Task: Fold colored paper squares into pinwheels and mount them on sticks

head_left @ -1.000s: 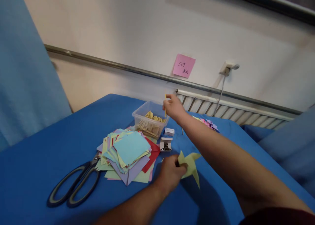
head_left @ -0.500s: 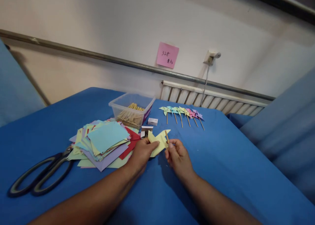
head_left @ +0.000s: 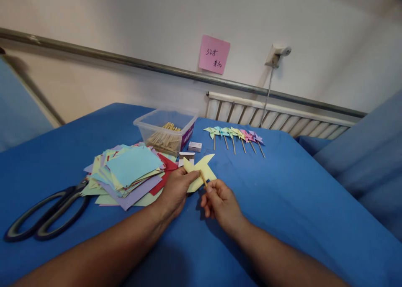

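Observation:
A pale yellow paper pinwheel [head_left: 205, 169] is pinched in my left hand [head_left: 176, 190], thumb on its front near the middle. My right hand [head_left: 221, 203] grips the lower end of a short wooden stick [head_left: 203, 178] between thumb and fingers. The stick's upper end lies over the centre of the pinwheel, close to my left thumb; whether it is fixed there I cannot tell. Just behind the pinwheel stands a small opened box [head_left: 186, 156], partly covered by it. A stack of coloured paper sheets [head_left: 133, 165] lies to the left of my left hand.
A clear plastic bin [head_left: 144, 130] of wooden sticks stands behind the stack, beside a small white box [head_left: 195, 146]. Several finished pinwheels [head_left: 232, 133] lie in a row at the back right. Large dark-handled scissors [head_left: 47, 216] rest at left on the blue cloth [head_left: 282, 203].
My right hand has brought the stick leftward from the pinwheel's right edge to its centre. The pinwheel now faces me more fully. The view has tilted slightly.

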The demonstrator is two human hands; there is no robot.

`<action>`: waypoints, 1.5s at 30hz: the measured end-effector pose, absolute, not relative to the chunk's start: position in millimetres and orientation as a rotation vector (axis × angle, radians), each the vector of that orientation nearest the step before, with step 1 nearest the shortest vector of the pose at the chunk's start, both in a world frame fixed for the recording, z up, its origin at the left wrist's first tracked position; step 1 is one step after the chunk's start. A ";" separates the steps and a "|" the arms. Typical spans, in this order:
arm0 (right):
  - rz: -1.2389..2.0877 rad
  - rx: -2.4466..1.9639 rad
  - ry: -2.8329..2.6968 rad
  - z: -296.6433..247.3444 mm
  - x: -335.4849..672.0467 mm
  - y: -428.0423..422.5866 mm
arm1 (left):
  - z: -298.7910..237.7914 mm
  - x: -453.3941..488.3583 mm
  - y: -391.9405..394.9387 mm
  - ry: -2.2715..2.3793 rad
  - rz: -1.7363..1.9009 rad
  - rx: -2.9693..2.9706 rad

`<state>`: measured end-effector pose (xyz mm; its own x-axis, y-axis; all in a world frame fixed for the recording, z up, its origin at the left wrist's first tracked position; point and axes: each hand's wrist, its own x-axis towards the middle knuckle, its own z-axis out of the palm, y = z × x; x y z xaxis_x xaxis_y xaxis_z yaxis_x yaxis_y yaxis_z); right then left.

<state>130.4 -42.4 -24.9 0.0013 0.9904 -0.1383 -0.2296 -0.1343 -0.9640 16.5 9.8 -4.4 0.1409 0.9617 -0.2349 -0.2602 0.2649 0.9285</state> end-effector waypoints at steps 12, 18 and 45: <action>1.405 -1.141 -0.973 -26.7 135.5 -41.4 | -4.4 18.5 9.6 1.042 1.102 0.856; 1.411 -1.157 -0.997 -24.3 136.8 -41.9 | -1.5 18.9 9.1 1.016 1.093 0.871; 1.381 -1.153 -0.965 -25.7 134.7 -40.5 | -2.1 19.2 7.5 1.062 1.092 0.844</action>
